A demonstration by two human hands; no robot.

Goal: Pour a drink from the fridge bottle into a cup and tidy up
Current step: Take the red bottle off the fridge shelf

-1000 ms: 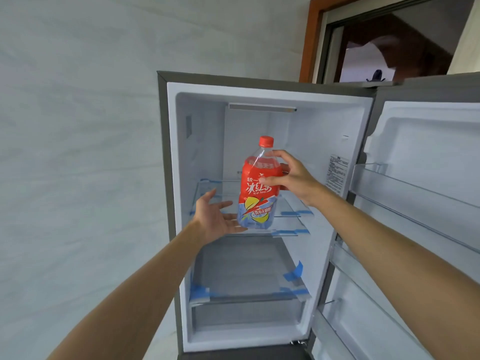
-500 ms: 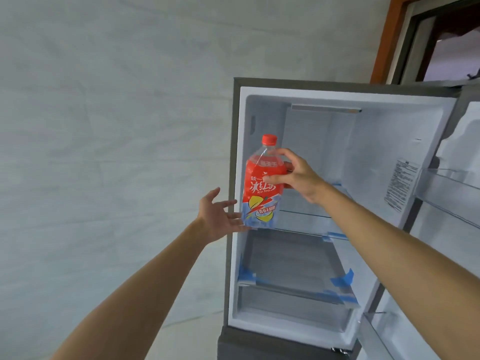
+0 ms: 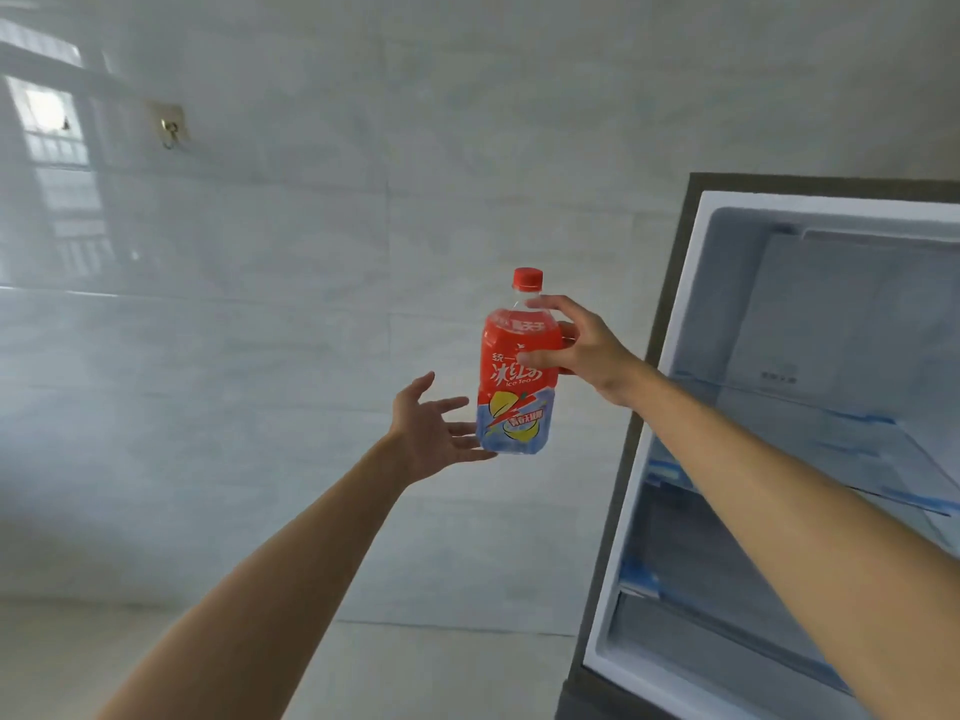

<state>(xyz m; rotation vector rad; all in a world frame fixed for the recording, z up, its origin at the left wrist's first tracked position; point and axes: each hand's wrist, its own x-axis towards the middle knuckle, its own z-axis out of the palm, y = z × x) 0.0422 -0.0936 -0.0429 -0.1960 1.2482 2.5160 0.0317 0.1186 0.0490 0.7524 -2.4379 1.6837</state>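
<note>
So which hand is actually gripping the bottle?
The right hand, fingers wrapped around the bottle near its shoulder. The left hand is open, palm up beside its base.

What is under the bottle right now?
The left hand is open, palm up, its fingers reaching under the bottle; actual contact can't be confirmed. The right hand grips the bottle's upper part, hiding the label there.

Clear plastic bottle (image 3: pixel 515 376) with glossy red-and-blue printed wrap, smooth red plastic cap (image 3: pixel 528 278). Wall tiles (image 3: pixel 291 283) pale, polished, reflective. Fridge (image 3: pixel 810 407) liner smooth white plastic, outer edge matt grey. Brassy metal hook (image 3: pixel 170 128).
</note>
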